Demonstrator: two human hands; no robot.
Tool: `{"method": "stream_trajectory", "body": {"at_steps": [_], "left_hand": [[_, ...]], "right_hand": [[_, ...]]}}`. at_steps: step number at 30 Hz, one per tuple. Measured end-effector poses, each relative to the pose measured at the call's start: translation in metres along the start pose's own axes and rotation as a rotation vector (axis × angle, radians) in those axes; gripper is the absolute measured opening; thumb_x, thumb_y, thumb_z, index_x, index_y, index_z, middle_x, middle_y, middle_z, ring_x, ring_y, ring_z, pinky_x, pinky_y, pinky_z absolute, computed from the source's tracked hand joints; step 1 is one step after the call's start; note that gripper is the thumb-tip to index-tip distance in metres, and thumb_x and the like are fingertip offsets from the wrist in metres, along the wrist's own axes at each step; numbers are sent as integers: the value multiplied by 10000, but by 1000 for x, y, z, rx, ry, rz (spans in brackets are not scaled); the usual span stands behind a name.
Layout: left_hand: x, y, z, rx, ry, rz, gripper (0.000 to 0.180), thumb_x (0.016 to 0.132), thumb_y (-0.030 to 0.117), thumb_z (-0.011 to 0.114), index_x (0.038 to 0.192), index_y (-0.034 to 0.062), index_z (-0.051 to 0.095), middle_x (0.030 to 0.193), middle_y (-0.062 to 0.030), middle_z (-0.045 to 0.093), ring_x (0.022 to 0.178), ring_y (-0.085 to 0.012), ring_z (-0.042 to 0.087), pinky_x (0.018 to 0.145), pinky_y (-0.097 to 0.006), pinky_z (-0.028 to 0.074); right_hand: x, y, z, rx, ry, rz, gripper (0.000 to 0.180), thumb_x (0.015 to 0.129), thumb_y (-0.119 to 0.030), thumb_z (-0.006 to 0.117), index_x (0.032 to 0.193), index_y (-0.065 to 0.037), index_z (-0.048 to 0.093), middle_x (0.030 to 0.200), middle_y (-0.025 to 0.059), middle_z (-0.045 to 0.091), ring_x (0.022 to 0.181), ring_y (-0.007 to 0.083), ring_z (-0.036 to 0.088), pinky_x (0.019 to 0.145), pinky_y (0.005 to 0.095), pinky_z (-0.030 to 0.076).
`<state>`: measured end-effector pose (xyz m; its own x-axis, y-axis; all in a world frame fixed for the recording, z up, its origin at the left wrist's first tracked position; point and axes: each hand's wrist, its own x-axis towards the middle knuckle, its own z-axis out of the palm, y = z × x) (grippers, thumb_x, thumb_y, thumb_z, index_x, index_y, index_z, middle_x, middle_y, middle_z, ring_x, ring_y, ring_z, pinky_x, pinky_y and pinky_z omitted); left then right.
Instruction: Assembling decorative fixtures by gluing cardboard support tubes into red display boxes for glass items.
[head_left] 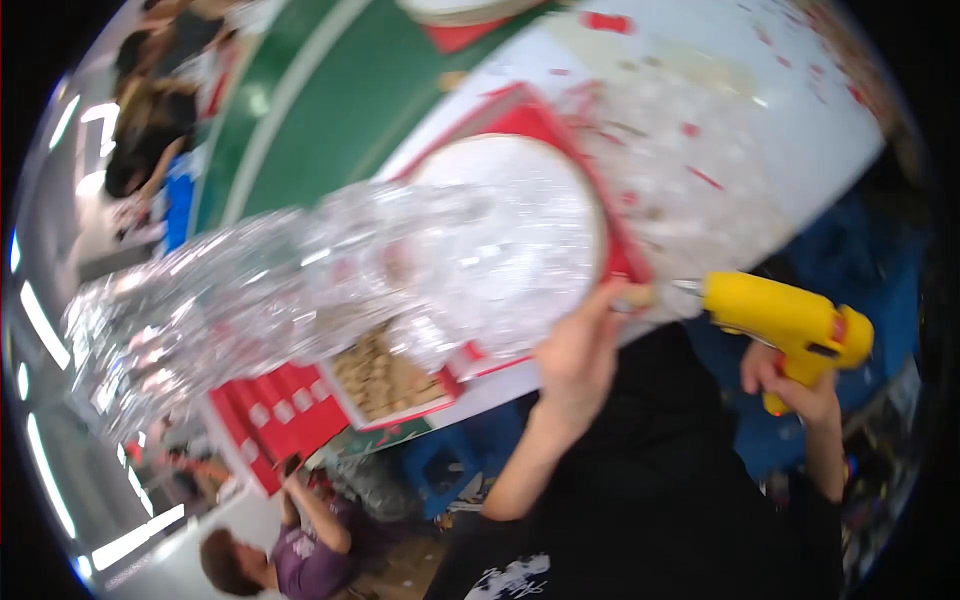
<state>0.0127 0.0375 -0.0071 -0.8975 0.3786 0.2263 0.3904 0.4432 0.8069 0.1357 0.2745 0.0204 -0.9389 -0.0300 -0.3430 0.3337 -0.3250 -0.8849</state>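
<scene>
Clear, crinkled plastic film (230, 310) sweeps in from the far left in glossy folds and ends over a round white disc (545, 190). Below the film, a flat red panel (290, 425) carries rows of pale rectangular spots, with a person in purple (310, 555) beyond it; just to its right, a shallow box (410, 414) with a red and white rim holds many small tan lumps (372, 375). Behind the film stretches a smooth green surface (335, 110). The disc, thin-edged and blurred, sits in a red angular tray (522, 112) whose corners show past its curve. At the tray's near right corner, the left hand (580, 355) is partly closed, thumb and fingertips pinching a small tan piece (634, 296). Red scraps (705, 178) and a rumpled translucent layer litter the white desk (815, 150), whose near edge slants up to the right, behind both hands. Just right of the tan piece points the metal nozzle of a yellow glue gun (770, 305); whether they touch is unclear. The right hand (800, 392) grips the gun's handle, fingers wrapped around it, out past the desk's edge, with a gap between the two hands.
</scene>
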Motion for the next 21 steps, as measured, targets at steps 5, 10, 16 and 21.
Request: {"method": "stream_trajectory", "body": {"at_steps": [5,10,16,21], "left_hand": [[2,2,4,-46,31,-86,281,818,-60,666,1090,7,649,868,-125,688,718,-173,673,655,-256,511],[-1,4,3,-47,-57,-78,244,901,-26,593,1145,-27,590,919,-138,698,811,-145,677,717,-236,521],[-2,7,5,-59,21,-76,281,827,-56,662,1102,-1,645,784,-118,658,674,-153,640,636,-250,499],[-1,4,3,-41,26,-37,284,822,-58,667,1099,-1,648,793,-124,660,674,-163,642,635,-258,499]], "right_hand": [[-6,9,-7,271,-113,-58,315,823,-133,570,1116,-34,515,780,42,554,740,162,574,715,335,501],[-7,13,-9,197,-144,-83,310,840,-129,590,1125,-32,516,766,30,564,694,142,579,660,296,515],[-5,7,-5,111,-63,-28,211,757,-143,561,947,-58,531,660,21,520,607,159,575,589,295,497],[-1,9,-1,122,-21,-16,221,792,-208,613,942,-65,536,653,20,521,600,156,576,574,273,492]]}}
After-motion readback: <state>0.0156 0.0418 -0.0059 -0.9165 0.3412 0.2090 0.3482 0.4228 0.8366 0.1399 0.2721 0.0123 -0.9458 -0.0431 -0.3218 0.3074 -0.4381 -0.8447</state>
